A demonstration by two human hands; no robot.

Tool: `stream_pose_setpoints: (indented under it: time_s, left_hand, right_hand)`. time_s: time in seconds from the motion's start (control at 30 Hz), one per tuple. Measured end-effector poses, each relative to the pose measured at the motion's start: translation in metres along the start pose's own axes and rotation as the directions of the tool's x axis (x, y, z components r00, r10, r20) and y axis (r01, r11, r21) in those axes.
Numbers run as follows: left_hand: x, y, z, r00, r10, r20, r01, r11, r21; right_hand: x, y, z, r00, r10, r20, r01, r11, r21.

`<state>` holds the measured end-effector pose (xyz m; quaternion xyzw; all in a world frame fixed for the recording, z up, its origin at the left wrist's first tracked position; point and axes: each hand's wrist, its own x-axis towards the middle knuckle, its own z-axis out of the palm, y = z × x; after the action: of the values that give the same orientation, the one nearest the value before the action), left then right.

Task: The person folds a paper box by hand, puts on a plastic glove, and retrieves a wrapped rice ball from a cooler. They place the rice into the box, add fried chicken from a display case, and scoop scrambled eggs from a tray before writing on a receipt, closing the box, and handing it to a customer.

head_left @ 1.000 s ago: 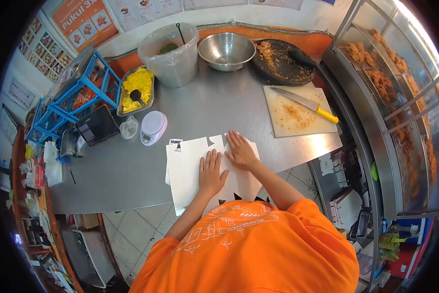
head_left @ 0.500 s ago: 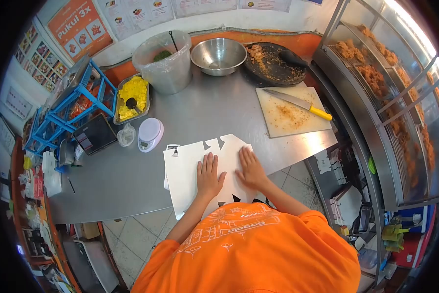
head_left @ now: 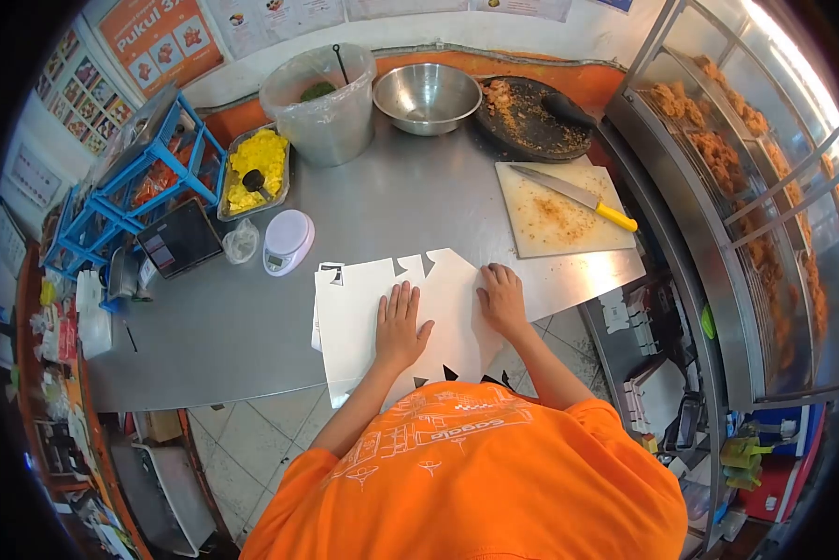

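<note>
White flat card box sheet [head_left: 438, 308] lies under both my hands | left hand [head_left: 399, 329] spread flat, pressing its middle | right hand [head_left: 503, 301] flat on its right edge | sheet not folded up yet, all folds left to do

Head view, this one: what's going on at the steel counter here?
A person in an orange shirt presses both hands flat on a white die-cut cardboard sheet lying at the near edge of the steel counter. The left hand rests mid-sheet, the right hand on its right edge. Beyond lie a small white scale, a cutting board with a yellow-handled knife, and a metal bowl.
</note>
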<state>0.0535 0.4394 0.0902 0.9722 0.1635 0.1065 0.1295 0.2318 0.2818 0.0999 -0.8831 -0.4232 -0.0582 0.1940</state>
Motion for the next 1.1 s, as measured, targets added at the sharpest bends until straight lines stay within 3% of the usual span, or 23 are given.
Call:
stream_pose_setpoints:
  time_s: [0.07,0.17,0.37,0.67,1.1]
  left_hand:
    - [0.002,0.001,-0.001,1.000,0.000,0.009,0.000,1.000,-0.007]
    - [0.001,0.001,-0.001,1.000,-0.003,0.008,0.003,1.000,-0.008]
    - [0.001,0.003,-0.005,1.000,-0.012,0.027,0.012,1.000,0.001]
    - [0.001,0.004,-0.006,0.999,-0.024,0.037,0.025,0.999,-0.020]
    - [0.001,0.004,-0.005,1.000,-0.020,0.014,0.020,1.000,-0.007]
  right_hand:
    - [0.013,0.000,-0.014,0.985,0.089,0.148,-0.114,0.979,0.172]
    - [0.014,0.002,-0.013,0.994,0.078,0.073,-0.093,0.968,0.231]
    - [0.008,0.009,-0.005,0.990,0.043,0.137,-0.068,0.981,0.184]
    - [0.006,0.010,0.001,0.997,0.026,0.068,-0.040,0.975,0.219]
    - [0.005,0.009,0.004,0.996,0.037,0.084,-0.055,0.972,0.228]
